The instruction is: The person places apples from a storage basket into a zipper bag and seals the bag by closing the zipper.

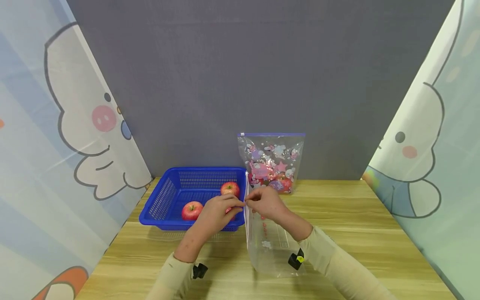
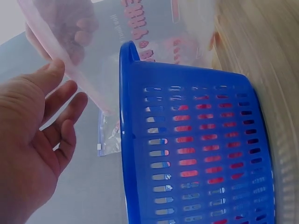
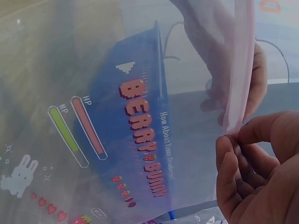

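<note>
Zip bag (image 1: 268, 239): thin clear film, light, floppy, prob slippery; best held at the stiffer zip strip along its mouth. Right hand (image 1: 267, 204) pinches that strip betw thumb & fingertips (image 3: 229, 154). Left hand (image 1: 217, 211) sits at the strip too, fingers (image 2: 65, 105) fairly straight; firm pinch or not, can't tell. Bag hangs from the hands toward 6 o'clock onto wooden table (image 1: 375, 233). Blue basket (image 1: 176, 196) w/ apples (image 1: 192, 210) at 9 o'clock; filled bag (image 1: 271, 162) upright at 12.

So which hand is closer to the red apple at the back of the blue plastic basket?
Left. The left hand sits over the blue plastic basket's near right corner, just in front of that red apple. The right hand is outside the basket, to the right, pinching the clear zip bag.
</note>
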Action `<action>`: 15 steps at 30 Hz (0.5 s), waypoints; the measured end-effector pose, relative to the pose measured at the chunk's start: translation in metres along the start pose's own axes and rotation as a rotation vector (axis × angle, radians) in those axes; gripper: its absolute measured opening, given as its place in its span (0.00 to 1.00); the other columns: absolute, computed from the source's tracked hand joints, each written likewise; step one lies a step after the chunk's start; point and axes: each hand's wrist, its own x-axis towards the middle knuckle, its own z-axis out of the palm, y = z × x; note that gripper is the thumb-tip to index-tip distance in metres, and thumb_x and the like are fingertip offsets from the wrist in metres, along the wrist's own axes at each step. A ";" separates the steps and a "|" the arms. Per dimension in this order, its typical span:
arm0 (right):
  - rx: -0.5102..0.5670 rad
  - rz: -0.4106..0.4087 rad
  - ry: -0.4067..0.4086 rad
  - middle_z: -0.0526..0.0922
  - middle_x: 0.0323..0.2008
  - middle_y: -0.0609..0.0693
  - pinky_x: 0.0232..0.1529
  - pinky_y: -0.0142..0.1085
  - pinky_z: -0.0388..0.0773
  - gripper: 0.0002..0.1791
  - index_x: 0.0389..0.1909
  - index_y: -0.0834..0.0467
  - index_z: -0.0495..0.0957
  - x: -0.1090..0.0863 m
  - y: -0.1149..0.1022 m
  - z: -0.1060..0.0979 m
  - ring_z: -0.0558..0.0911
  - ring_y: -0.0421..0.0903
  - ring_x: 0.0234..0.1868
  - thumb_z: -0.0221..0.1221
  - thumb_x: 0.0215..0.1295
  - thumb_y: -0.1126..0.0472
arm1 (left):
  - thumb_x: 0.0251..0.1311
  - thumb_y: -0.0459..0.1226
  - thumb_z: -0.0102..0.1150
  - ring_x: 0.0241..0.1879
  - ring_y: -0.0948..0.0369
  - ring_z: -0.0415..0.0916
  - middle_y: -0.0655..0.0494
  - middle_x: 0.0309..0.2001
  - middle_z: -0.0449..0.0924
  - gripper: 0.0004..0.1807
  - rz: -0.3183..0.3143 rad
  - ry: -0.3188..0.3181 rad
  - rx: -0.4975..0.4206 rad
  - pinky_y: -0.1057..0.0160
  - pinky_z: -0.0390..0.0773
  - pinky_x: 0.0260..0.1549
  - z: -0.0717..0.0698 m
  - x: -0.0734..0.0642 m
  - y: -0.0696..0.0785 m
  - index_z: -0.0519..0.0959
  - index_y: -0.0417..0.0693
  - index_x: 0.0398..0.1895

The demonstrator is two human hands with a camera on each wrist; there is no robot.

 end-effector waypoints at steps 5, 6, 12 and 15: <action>0.029 -0.007 -0.013 0.82 0.32 0.50 0.26 0.39 0.80 0.03 0.33 0.59 0.86 -0.002 0.002 -0.001 0.83 0.53 0.26 0.63 0.62 0.67 | 0.57 0.36 0.69 0.37 0.67 0.79 0.65 0.40 0.82 0.08 0.006 -0.042 -0.010 0.66 0.79 0.37 0.002 0.001 0.000 0.85 0.56 0.40; 0.028 -0.008 -0.017 0.82 0.32 0.50 0.25 0.39 0.80 0.04 0.33 0.59 0.86 -0.001 0.003 -0.002 0.83 0.53 0.26 0.63 0.62 0.67 | 0.57 0.36 0.68 0.36 0.67 0.79 0.65 0.39 0.82 0.07 0.011 -0.040 -0.010 0.65 0.79 0.38 0.003 0.001 0.000 0.84 0.56 0.39; 0.011 -0.040 -0.065 0.81 0.34 0.49 0.22 0.37 0.78 0.07 0.35 0.56 0.86 -0.001 0.008 -0.008 0.82 0.52 0.26 0.60 0.64 0.66 | 0.58 0.34 0.68 0.38 0.68 0.79 0.65 0.37 0.83 0.06 0.048 -0.012 -0.014 0.66 0.78 0.41 0.005 0.001 -0.003 0.84 0.54 0.37; -0.007 -0.088 -0.109 0.82 0.35 0.49 0.19 0.35 0.75 0.09 0.37 0.57 0.86 -0.001 0.010 -0.013 0.80 0.49 0.23 0.57 0.64 0.68 | 0.57 0.33 0.68 0.36 0.68 0.78 0.64 0.36 0.83 0.06 0.065 0.005 -0.023 0.67 0.78 0.40 0.007 0.001 -0.005 0.84 0.52 0.36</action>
